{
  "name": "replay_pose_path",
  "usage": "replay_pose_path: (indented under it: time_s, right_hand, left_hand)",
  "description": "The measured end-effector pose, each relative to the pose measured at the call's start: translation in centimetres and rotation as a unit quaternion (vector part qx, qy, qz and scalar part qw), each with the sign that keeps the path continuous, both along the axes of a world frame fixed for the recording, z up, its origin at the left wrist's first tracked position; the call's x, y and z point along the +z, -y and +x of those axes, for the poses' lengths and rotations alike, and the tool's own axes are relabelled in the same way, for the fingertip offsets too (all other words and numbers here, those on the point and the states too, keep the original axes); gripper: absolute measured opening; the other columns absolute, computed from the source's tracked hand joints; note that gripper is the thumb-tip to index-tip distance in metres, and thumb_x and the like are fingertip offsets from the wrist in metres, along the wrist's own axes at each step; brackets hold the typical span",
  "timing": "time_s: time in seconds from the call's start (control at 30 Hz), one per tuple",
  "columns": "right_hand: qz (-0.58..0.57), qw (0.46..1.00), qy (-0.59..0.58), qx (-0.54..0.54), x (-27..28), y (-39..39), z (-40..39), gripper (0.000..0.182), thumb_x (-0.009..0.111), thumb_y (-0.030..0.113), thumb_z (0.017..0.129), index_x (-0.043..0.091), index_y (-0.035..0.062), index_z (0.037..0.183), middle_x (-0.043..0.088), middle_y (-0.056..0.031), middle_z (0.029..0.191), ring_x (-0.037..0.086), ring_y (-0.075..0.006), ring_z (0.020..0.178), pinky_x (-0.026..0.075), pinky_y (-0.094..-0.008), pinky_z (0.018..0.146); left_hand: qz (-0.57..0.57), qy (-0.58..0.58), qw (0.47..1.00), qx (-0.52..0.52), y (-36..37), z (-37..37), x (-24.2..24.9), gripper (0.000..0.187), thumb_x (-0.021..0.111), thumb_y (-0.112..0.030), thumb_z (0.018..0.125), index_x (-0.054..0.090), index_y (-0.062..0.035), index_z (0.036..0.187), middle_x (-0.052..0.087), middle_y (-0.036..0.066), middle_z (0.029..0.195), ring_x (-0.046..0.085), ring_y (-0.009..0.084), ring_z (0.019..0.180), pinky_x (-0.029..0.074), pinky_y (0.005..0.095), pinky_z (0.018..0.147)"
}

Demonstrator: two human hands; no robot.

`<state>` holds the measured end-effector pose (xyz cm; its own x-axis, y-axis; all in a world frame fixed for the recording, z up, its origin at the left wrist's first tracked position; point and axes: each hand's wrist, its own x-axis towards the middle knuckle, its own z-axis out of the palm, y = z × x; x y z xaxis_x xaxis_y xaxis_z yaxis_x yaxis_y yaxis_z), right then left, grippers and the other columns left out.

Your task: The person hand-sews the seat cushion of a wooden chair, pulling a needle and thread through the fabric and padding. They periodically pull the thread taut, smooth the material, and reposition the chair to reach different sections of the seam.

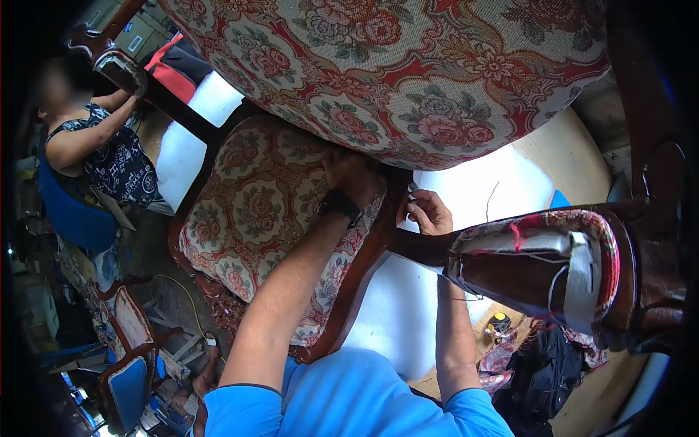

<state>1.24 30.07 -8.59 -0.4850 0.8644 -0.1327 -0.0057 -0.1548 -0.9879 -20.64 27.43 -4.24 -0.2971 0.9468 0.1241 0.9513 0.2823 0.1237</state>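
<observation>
An upholstered chair fills the view, with dark wood framing, a floral seat (pixel 255 204) and a floral backrest (pixel 437 87). My left hand (pixel 353 175), with a black band on its wrist, reaches to the seat's rear edge, touching the fabric beneath the backrest. Shadow and the backrest's lower edge conceal its fingers. On the other side of the wooden rail, my right hand (pixel 431 213) is closed in a pinch beside the frame. A small pale bit shows at its fingertips, too small to name. The armrest (pixel 524 269) has exposed padding edged with red trim and loose threads.
White padding sheets (pixel 393 306) lie beneath the chair. Dark cloth (pixel 542 371) and a yellow-black tape measure (pixel 499 324) are at lower right. A co-worker (pixel 109 146) sits at left on a blue chair; unfinished chair frames (pixel 131 320) stand below.
</observation>
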Motion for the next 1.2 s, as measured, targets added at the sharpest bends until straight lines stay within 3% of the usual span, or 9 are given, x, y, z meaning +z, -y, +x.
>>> replay_pose_path:
  time_s: [0.13,0.23,0.33,0.43,0.53,0.83,1.2]
  right_hand:
    - [-0.011,0.997,-0.080,0.004,-0.8,0.0,0.0,0.025,0.069,0.001,0.103,0.062,-0.0032,0.127,0.069,-0.0028,0.095,0.060,-0.0086,0.083,0.050,-0.0255,0.077]
    - [-0.028,0.994,-0.106,0.003,-0.6,0.1,-0.1,0.025,0.069,0.000,0.103,0.062,-0.0036,0.127,0.069,-0.0028,0.094,0.060,-0.0085,0.083,0.050,-0.0252,0.077]
    - [-0.031,0.994,-0.104,0.002,-0.5,0.0,-0.1,0.026,0.071,0.000,0.102,0.063,-0.0026,0.126,0.069,-0.0031,0.094,0.061,-0.0096,0.083,0.051,-0.0258,0.077]
    - [-0.022,0.995,-0.097,0.006,-0.9,-0.2,0.0,0.027,0.075,0.001,0.098,0.065,-0.0004,0.123,0.070,-0.0036,0.093,0.065,-0.0121,0.084,0.053,-0.0271,0.078]
    - [-0.016,0.997,-0.078,0.004,-0.5,-0.1,0.1,0.026,0.073,0.001,0.099,0.064,-0.0015,0.124,0.069,-0.0031,0.092,0.063,-0.0110,0.084,0.052,-0.0265,0.078]
    - [0.004,1.000,-0.014,0.007,0.2,0.0,0.2,0.025,0.070,0.000,0.103,0.062,-0.0028,0.126,0.070,-0.0032,0.093,0.062,-0.0091,0.084,0.051,-0.0257,0.079]
    - [0.004,1.000,0.002,0.009,0.3,-0.1,0.2,0.025,0.072,0.002,0.102,0.063,-0.0029,0.125,0.070,-0.0034,0.093,0.063,-0.0097,0.085,0.051,-0.0260,0.079]
  left_hand:
    - [0.068,-0.031,0.997,-0.030,0.1,-0.6,-0.8,0.028,0.072,-0.045,0.081,0.084,-0.0216,0.091,0.077,0.007,0.100,0.064,0.0358,0.112,0.041,0.0627,0.101]
    - [-0.015,0.030,0.999,-0.009,0.0,-0.5,-0.4,0.032,0.073,-0.042,0.083,0.084,-0.0234,0.106,0.076,0.010,0.113,0.060,0.0393,0.122,0.032,0.0609,0.117]
    - [-0.001,0.031,0.999,-0.029,0.0,-0.8,-0.8,0.031,0.072,-0.043,0.083,0.084,-0.0229,0.103,0.076,0.010,0.110,0.060,0.0399,0.120,0.034,0.0629,0.114]
    - [0.041,-0.045,0.997,-0.049,0.1,-1.0,-1.1,0.027,0.071,-0.047,0.083,0.083,-0.0249,0.091,0.077,0.004,0.096,0.065,0.0352,0.104,0.042,0.0610,0.096]
    - [0.041,0.011,0.998,-0.056,0.1,-1.1,-1.1,0.027,0.072,-0.042,0.078,0.084,-0.0216,0.090,0.076,0.007,0.096,0.064,0.0388,0.107,0.040,0.0633,0.103]
    - [0.043,-0.027,0.997,-0.061,0.0,-1.0,-1.0,0.024,0.071,-0.039,0.078,0.083,-0.0205,0.087,0.076,0.008,0.092,0.066,0.0373,0.101,0.042,0.0627,0.097]
    - [0.076,-0.042,0.992,-0.087,0.3,-1.3,-1.3,0.022,0.071,-0.041,0.081,0.083,-0.0237,0.089,0.076,0.007,0.092,0.067,0.0365,0.104,0.040,0.0633,0.103]
